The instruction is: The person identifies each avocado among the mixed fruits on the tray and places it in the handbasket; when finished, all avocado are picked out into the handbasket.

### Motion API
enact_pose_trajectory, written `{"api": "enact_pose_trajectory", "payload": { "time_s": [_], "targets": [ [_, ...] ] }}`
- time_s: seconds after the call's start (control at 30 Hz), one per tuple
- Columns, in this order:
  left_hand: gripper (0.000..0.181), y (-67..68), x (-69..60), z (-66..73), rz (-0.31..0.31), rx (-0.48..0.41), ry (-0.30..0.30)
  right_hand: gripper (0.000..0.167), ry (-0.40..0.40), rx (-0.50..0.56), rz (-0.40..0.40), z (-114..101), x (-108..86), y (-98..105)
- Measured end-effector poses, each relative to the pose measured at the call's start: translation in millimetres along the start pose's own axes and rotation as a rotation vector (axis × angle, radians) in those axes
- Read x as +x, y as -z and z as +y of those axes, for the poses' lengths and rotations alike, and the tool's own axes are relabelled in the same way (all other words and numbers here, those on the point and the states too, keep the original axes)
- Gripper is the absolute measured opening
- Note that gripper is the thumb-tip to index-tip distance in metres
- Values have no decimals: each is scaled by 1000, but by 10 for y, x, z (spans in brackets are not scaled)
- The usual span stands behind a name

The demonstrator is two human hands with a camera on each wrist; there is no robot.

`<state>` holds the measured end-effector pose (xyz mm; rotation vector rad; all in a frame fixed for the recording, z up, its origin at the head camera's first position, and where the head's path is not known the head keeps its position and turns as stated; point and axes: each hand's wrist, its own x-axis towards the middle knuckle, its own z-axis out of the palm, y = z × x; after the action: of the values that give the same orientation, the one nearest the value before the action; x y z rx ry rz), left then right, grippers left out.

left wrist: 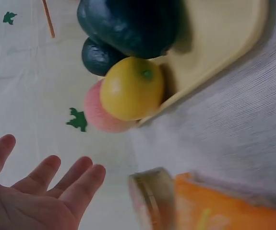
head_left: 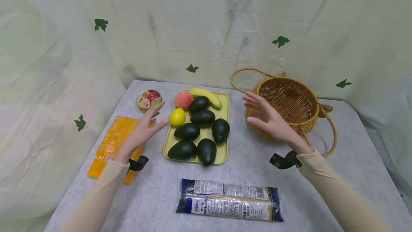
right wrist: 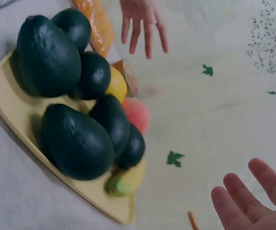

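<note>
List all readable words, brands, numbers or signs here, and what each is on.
"500", probably: on the long dark-blue packet; its brand word and other lines are too small and blurred to read surely.
Orange packet: print present, too small to read.
Round tin: lid lettering too small to read.

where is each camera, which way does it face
Head: head-worn, looking forward and down at the rectangular pale-yellow tray; left hand, right hand and forearms show.
Left wrist: wrist-worn, facing the round yellow fruit; left hand shows.
Right wrist: wrist-worn, facing dark-green oval avocados; both hands show.
Both wrist views share the tray.
</note>
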<state>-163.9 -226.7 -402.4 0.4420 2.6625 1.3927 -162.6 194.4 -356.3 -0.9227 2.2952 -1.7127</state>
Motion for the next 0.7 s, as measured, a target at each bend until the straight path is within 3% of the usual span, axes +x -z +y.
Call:
{"api": "enact_pose_trajectory", "payload": {
  "time_s": [0.17,0.3,0.7],
  "targets": [
    [70,-87,-137,-202,-43,-115,92,68,12,108,-75,175,48,-189],
    [69,-153,-218,-294,-79,-172,134,67,-38,174,-109,293,63,-293],
    [65,-313,-324,-490,-111,-169,143,66,-109,217,-120,623,111,-511]
  ]
}}
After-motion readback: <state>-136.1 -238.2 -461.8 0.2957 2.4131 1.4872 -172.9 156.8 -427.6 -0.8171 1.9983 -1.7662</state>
